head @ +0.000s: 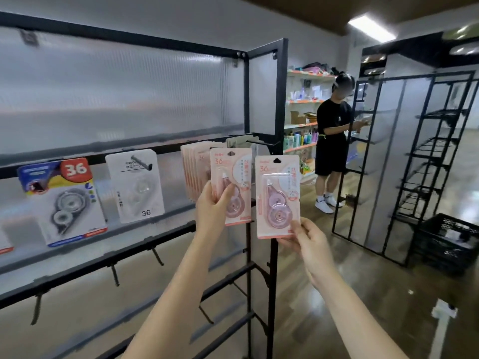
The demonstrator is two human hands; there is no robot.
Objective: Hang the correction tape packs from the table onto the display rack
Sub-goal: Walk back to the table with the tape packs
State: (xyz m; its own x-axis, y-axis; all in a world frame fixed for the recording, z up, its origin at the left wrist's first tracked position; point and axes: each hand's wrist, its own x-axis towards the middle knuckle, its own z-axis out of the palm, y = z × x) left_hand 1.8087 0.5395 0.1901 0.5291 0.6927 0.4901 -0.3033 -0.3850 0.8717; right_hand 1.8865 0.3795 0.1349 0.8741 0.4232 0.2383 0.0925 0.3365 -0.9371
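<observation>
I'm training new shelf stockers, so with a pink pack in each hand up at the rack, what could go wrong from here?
1. The right hand pinches its pink pack only at the bottom corner, so it could swing or slip.
2. The left hand holds the other pack low, away from its hang hole, which may make threading it onto the hook fiddly.
3. That hook already carries a row of pink packs, so pushing on more might knock them.

White walls (pixel 181 11) meet a dark ceiling with a lit strip light (pixel 371 28). The glossy brown floor (pixel 363 294) reflects it. An empty black shelf frame (pixel 427 156) stands at right beside a black crate (pixel 451 244). Stocked shelves (pixel 303 112) line the far wall, where a person in black (pixel 333 141) stands.
</observation>
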